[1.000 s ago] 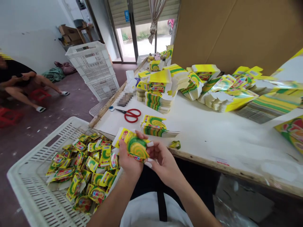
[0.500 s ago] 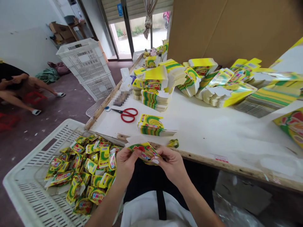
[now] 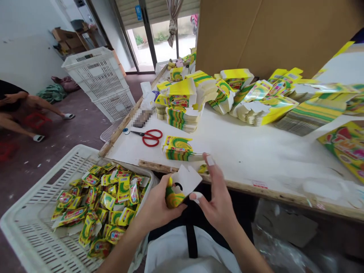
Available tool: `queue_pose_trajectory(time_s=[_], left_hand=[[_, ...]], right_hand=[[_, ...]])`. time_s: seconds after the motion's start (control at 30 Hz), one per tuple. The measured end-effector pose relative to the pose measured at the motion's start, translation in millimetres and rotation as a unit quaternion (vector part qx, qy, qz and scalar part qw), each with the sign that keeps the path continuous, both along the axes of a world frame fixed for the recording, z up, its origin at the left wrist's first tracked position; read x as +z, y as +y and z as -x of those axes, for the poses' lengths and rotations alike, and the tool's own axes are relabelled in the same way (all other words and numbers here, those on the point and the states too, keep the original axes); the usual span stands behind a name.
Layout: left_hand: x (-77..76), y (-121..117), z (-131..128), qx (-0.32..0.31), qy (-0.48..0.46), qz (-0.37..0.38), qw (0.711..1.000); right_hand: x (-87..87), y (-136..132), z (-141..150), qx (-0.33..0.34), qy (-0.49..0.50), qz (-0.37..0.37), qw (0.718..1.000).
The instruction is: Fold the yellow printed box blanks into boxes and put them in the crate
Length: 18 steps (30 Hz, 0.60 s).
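My left hand (image 3: pixel 157 204) grips a small yellow and green printed carton (image 3: pixel 178 189), folded open with its white flap turned up. My right hand (image 3: pixel 217 197) is beside it, thumb pressed on the carton's lower edge and index finger stretched up. Both hands hover just in front of the white table's wooden front edge (image 3: pixel 256 189). On the table right behind them lies a small stack of flat cartons (image 3: pixel 178 148). To my left a white plastic crate (image 3: pixel 31 235) holds several folded cartons (image 3: pixel 99 204).
Red-handled scissors (image 3: pixel 150 136) lie on the table's left end. Bigger piles of flat cartons (image 3: pixel 227 94) fill the table's back, against a brown cardboard sheet (image 3: pixel 270 34). Stacked white crates (image 3: pixel 99 81) stand on the floor; a person (image 3: pixel 19 110) crouches at far left.
The carton went from held flat and face up to squeezed open, its white flap now raised. My hands dropped a little and the right index finger lifted off it.
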<state>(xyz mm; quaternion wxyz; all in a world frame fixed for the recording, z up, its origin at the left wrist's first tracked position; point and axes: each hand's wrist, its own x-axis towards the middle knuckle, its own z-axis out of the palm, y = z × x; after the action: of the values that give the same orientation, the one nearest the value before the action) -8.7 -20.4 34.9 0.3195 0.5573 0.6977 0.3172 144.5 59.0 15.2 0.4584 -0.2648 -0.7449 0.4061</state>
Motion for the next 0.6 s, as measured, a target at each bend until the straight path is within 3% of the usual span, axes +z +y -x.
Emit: queue_pose_trajectory(time_s=[0.07, 0.13, 0.2, 0.23, 0.27, 0.33, 0.4, 0.47, 0.53, 0.6], left_hand=[[-1.8, -3, -9, -0.012, 0.026, -0.035, 0.999], [-2.1, -4, -15, -0.047, 0.05, -0.095, 0.993], [-1.8, -4, -17, -0.077, 0.07, -0.145, 0.984], [-1.3, -3, -17, -0.085, 0.071, -0.154, 0.982], [-0.6, -2, -17, -0.084, 0.067, -0.146, 0.983], [0.9, 0, -14, -0.067, 0.051, -0.092, 0.992], [1.2, 2, -11, -0.054, 0.033, -0.044, 0.997], [-0.4, 4, -8, -0.048, 0.023, -0.058, 0.997], [-2.8, 6, -6, -0.031, 0.006, -0.092, 0.995], [-3.6, 7, -3, 0.002, -0.006, -0.096, 0.995]], right_hand=[[-7.5, -4, 4, 0.068, 0.044, 0.168, 0.982], [-11.3, -6, 8, 0.17, 0.091, 0.324, 0.926], [-11.2, -6, 11, 0.237, 0.121, 0.416, 0.87], [-10.2, -6, 11, 0.247, 0.124, 0.433, 0.858], [-9.0, -6, 11, 0.246, 0.119, 0.43, 0.861], [-7.1, -6, 9, 0.224, 0.092, 0.374, 0.895], [-6.8, -8, 7, 0.205, 0.045, 0.269, 0.94], [-8.0, -10, 6, 0.201, -0.015, 0.146, 0.969], [-9.5, -9, 7, 0.185, -0.054, 0.05, 0.98], [-9.2, -4, 6, 0.175, -0.07, -0.001, 0.982]])
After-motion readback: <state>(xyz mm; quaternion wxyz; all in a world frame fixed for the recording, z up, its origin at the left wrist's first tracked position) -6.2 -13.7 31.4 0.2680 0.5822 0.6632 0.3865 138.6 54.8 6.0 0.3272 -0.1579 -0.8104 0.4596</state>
